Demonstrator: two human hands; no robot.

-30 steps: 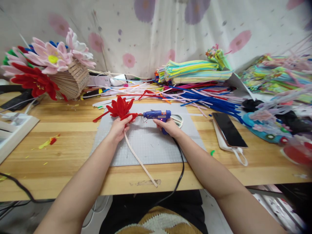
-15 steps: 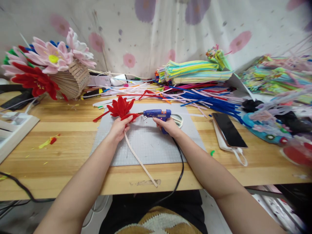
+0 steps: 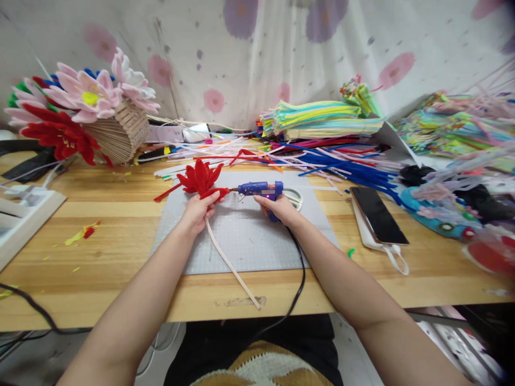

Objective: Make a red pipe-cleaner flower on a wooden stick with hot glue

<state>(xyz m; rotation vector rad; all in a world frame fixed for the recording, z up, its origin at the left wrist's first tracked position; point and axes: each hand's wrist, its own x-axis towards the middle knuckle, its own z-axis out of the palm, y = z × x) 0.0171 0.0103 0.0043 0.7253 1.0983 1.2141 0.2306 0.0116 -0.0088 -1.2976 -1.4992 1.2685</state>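
Wooden bench point(image 3: 100, 241), grey gridded mat point(image 3: 257, 246) on it. Red fuzzy many-petalled flower point(image 3: 199, 177) over mat in left hand point(image 3: 197, 212), fingers clamped at base. Blue plastic glue gun point(image 3: 261, 188) right of flower, long axis sideways, right hand point(image 3: 279, 208) fingers closed around it. Dark nozzle point(image 3: 234, 189) points left at red petal point(image 3: 219, 194); contact unclear; left hand nearer petal.

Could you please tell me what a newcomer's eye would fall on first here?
Probably the vivid red flower in the left hand, above the grey mat, with the blue glue gun in the right hand pointing toward it. Next, perhaps, the large pink flower at the upper left.
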